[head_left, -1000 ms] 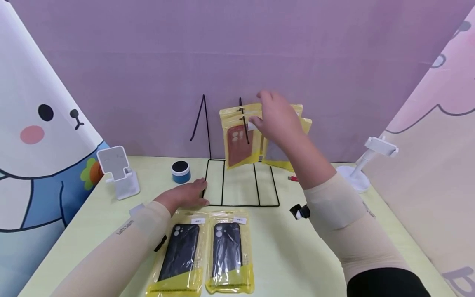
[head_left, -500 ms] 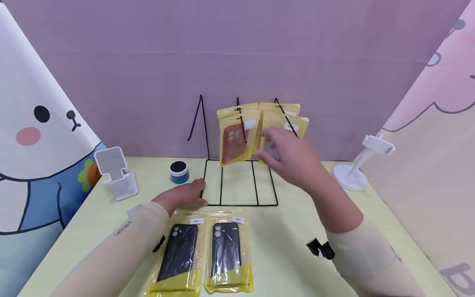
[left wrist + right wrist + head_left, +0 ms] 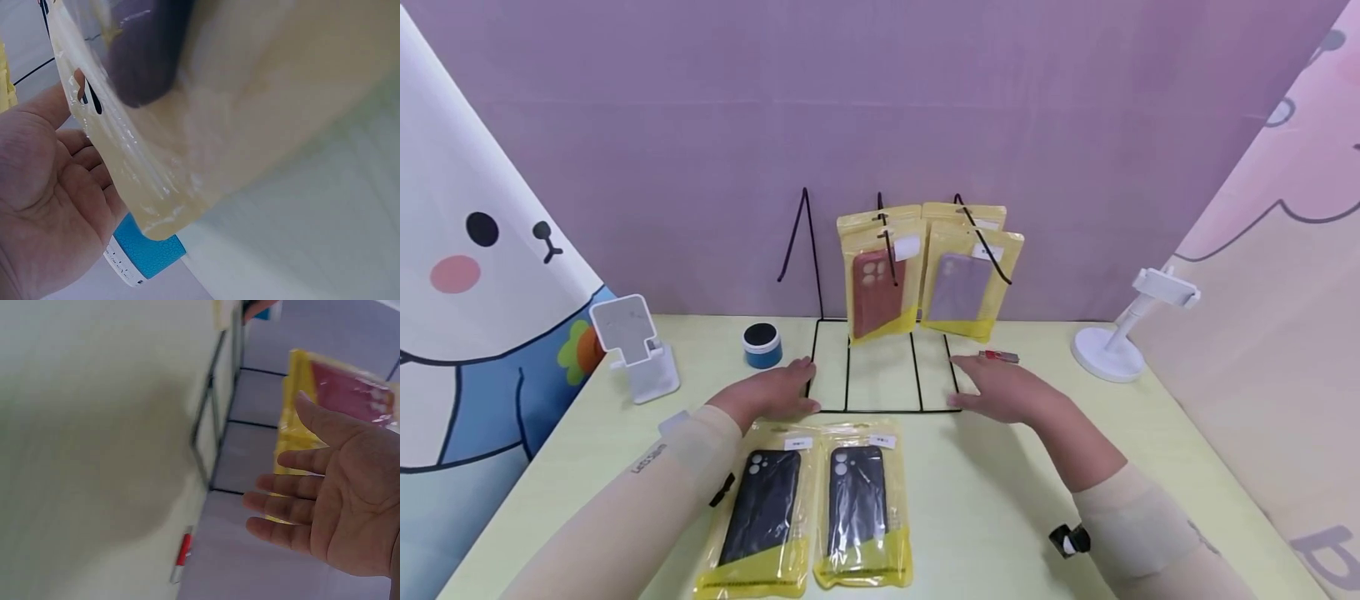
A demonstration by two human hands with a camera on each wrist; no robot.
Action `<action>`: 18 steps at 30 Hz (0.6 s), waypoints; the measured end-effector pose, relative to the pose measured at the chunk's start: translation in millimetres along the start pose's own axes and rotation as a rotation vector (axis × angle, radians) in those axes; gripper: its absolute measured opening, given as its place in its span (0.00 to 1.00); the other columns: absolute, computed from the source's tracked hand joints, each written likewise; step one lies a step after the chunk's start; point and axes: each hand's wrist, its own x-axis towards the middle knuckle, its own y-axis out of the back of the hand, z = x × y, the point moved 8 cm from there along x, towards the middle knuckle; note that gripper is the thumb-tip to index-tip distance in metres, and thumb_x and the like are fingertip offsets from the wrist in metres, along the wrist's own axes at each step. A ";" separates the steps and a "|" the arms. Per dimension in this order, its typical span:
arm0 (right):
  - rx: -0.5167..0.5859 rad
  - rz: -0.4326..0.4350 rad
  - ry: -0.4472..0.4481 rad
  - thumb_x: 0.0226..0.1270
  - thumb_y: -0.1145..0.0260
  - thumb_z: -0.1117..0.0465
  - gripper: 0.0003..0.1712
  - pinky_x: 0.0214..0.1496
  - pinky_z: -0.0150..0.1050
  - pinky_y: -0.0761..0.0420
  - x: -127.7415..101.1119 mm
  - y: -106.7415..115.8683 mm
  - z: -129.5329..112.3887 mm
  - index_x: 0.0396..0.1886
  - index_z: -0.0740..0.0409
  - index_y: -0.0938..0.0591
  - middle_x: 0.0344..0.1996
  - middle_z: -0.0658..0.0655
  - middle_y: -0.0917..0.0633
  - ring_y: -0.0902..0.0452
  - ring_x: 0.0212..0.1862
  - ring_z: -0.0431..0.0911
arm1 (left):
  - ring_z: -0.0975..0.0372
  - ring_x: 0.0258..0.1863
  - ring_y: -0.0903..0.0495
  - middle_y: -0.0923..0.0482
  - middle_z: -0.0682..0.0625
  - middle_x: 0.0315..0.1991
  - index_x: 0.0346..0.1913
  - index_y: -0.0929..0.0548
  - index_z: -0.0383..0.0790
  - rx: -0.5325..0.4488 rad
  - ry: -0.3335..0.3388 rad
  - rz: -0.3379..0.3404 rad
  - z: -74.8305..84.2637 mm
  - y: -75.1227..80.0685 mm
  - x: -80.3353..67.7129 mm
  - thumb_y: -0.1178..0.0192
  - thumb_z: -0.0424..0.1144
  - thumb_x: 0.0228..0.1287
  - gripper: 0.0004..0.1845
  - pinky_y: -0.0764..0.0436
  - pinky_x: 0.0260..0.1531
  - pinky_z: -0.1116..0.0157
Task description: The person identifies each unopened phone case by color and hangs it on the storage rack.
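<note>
A black wire display rack (image 3: 883,412) stands on the table, with three upright prongs at its back. My left hand (image 3: 771,395) touches the left side of its base, fingers fairly straight. At the base's right side is my right hand (image 3: 1000,390), fingers extended and holding nothing; contact with the wire is hard to tell. Yellow-edged packets hang on two prongs: a reddish phone case in a packet (image 3: 877,292) on the middle one, a purple phone case in a packet (image 3: 958,287) on the right, each with another packet behind. The left prong is bare.
Two packets with black phone cases, left (image 3: 760,508) and right (image 3: 859,508), lie flat in front of the rack. Around it are a blue jar (image 3: 763,347), a red USB stick (image 3: 998,357), a white phone stand (image 3: 638,350) and another white stand (image 3: 1108,354).
My right hand has come down from the hanging purple-case packet to the right side of the rack's base. That packet now hangs from the right prong. The left hand has stayed put.
</note>
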 end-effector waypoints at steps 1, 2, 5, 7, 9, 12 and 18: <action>0.004 -0.026 -0.009 0.68 0.39 0.38 0.47 0.73 0.57 0.37 2.8 -7.3 6.3 0.76 0.61 0.40 0.73 0.63 0.34 0.39 0.73 0.59 | 0.45 0.77 0.54 0.59 0.37 0.79 0.77 0.51 0.33 -0.002 0.005 0.000 -0.1 0.2 -0.1 0.45 0.54 0.71 0.44 0.47 0.75 0.48; 0.012 -0.055 -0.021 0.68 0.39 0.38 0.49 0.73 0.56 0.38 5.9 -14.8 12.1 0.77 0.62 0.42 0.74 0.64 0.36 0.41 0.74 0.59 | 0.45 0.77 0.54 0.59 0.37 0.79 0.77 0.50 0.33 -0.002 0.005 0.001 0.2 0.7 -0.4 0.45 0.54 0.71 0.44 0.47 0.75 0.48; 0.025 -0.137 -0.049 0.67 0.41 0.34 0.54 0.75 0.56 0.42 14.5 -34.2 23.8 0.78 0.64 0.48 0.76 0.65 0.43 0.47 0.76 0.59 | 0.44 0.77 0.53 0.58 0.35 0.78 0.77 0.50 0.32 -0.004 -0.001 0.004 1.0 1.5 -0.9 0.44 0.53 0.71 0.44 0.47 0.75 0.47; 0.020 -0.175 -0.060 0.67 0.42 0.33 0.57 0.76 0.57 0.44 20.4 -43.6 28.5 0.78 0.66 0.51 0.77 0.66 0.47 0.51 0.77 0.60 | 0.44 0.77 0.53 0.58 0.35 0.78 0.77 0.50 0.32 -0.004 -0.001 0.003 0.8 1.5 -0.7 0.44 0.53 0.71 0.44 0.47 0.75 0.48; 0.001 -0.191 -0.066 0.67 0.43 0.32 0.57 0.76 0.57 0.46 26.5 -49.7 32.0 0.78 0.67 0.52 0.77 0.67 0.48 0.54 0.78 0.61 | 0.44 0.77 0.53 0.58 0.35 0.78 0.77 0.50 0.32 -0.003 -0.003 0.002 0.6 1.0 -0.3 0.44 0.53 0.71 0.44 0.47 0.75 0.48; -0.016 -0.186 -0.076 0.68 0.43 0.33 0.56 0.76 0.58 0.46 34.6 -53.9 36.4 0.77 0.68 0.52 0.77 0.67 0.49 0.55 0.78 0.61 | 0.44 0.77 0.53 0.58 0.36 0.79 0.77 0.50 0.32 0.000 -0.004 -0.002 0.2 0.2 0.6 0.44 0.54 0.71 0.44 0.47 0.75 0.48; -0.040 -0.177 -0.085 0.69 0.43 0.35 0.53 0.74 0.59 0.41 43.7 -56.4 41.9 0.77 0.66 0.49 0.77 0.65 0.48 0.55 0.78 0.61 | 0.43 0.77 0.52 0.58 0.35 0.78 0.77 0.50 0.32 -0.001 -0.007 0.000 -0.5 0.6 0.3 0.44 0.54 0.71 0.44 0.46 0.74 0.48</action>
